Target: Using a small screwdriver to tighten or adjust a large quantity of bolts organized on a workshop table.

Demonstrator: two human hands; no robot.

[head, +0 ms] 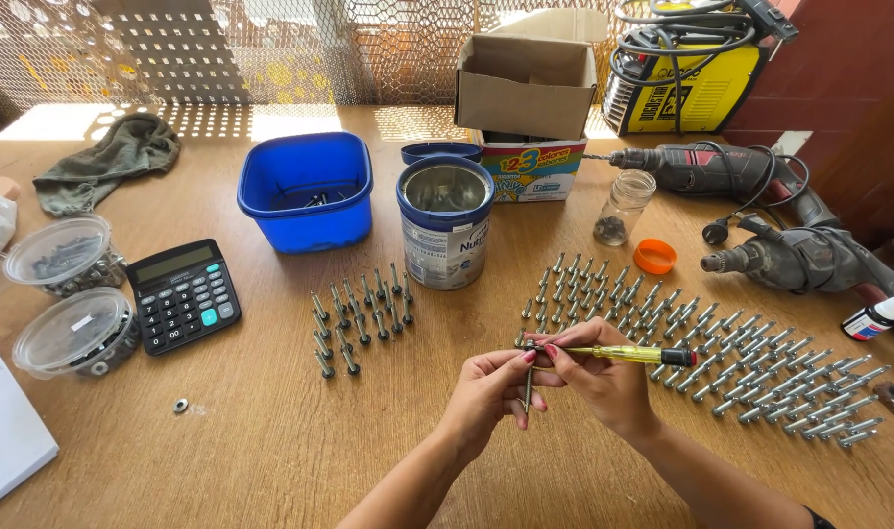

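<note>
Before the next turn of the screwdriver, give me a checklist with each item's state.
1. Bolt held firm: ok, the left hand pinches it upright at its top.
2. Screwdriver gripped: ok, the right hand holds the yellow handle, lying level.
3. Tip seated in the bolt head: cannot tell, fingers hide the contact.
4. Nearby bolts out of the way: ok, the right-side rows and the left-side group lie apart from both hands.
5. Tin and tub clear of the elbows: ok, both stand further back on the table.
</note>
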